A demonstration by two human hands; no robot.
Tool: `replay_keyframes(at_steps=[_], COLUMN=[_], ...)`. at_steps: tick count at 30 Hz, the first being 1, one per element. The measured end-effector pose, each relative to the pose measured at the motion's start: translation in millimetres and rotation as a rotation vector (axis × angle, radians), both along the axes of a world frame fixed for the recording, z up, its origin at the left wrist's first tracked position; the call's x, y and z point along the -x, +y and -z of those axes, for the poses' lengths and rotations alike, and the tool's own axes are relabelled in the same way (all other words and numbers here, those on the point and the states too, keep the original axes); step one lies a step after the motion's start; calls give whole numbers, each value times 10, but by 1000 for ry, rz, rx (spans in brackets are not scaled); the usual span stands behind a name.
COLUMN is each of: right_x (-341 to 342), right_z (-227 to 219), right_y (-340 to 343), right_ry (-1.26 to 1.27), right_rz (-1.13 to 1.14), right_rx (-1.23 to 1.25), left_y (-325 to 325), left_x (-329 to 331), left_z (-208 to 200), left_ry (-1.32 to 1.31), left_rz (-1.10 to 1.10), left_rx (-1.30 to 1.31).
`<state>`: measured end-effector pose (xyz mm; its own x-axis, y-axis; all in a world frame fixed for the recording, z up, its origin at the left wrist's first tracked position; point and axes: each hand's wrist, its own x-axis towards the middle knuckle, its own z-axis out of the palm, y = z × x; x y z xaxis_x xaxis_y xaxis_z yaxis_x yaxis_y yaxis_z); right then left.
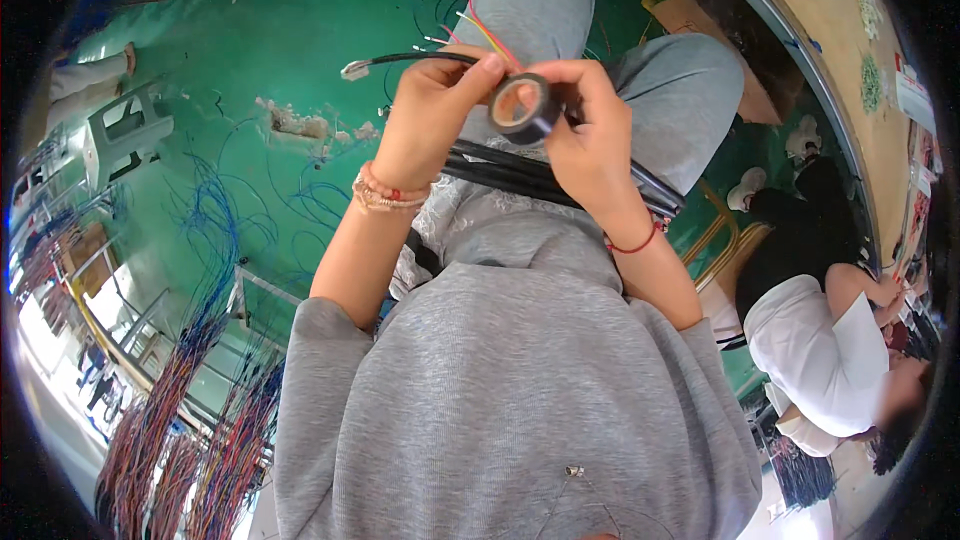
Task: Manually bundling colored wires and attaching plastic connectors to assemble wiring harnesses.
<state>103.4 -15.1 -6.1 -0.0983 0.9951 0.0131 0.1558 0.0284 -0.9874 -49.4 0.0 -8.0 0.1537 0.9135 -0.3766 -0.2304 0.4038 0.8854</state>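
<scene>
My left hand (440,100) is closed, thumb and fingers pinching a thin black cable (395,57) whose pale end juts out to the left. Thin red, yellow and white wires (486,32) fan out above the fingertips. Beside them, my right hand (592,130) grips a roll of black tape (540,127) with a brown core, its fingers close to the left thumb. Whether tape is stuck to the cable, I cannot make out. Across my lap, beneath both hands, lies a bundle of black cables (515,175).
To the right, a person in a white top (805,350) bends beside a long table (815,5). Colourful bunches of wire (185,440) hang at the lower left. A grey-green plastic stool (128,135) and loose blue wires (215,200) are on the green floor.
</scene>
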Motion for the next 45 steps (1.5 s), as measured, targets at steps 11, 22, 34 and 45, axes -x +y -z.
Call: replay_keyframes(at_steps=[11,22,34,45], right_x=[-192,-145,-257,-193], right_z=[-23,-210,6,41], right_y=[232,-43,-33,105], right_ry=[-42,-64,51,45], right_rz=[-229,-163,161,-22], right_rx=[451,-101,-1,194], left_y=[80,-40,-26,143], left_x=[23,-147,-106,-10], left_z=[-1,-48,-56,-39], left_ry=[241,286,59,46], left_rz=[125,-50,16,175], left_rx=[-728,-447,-139,-680])
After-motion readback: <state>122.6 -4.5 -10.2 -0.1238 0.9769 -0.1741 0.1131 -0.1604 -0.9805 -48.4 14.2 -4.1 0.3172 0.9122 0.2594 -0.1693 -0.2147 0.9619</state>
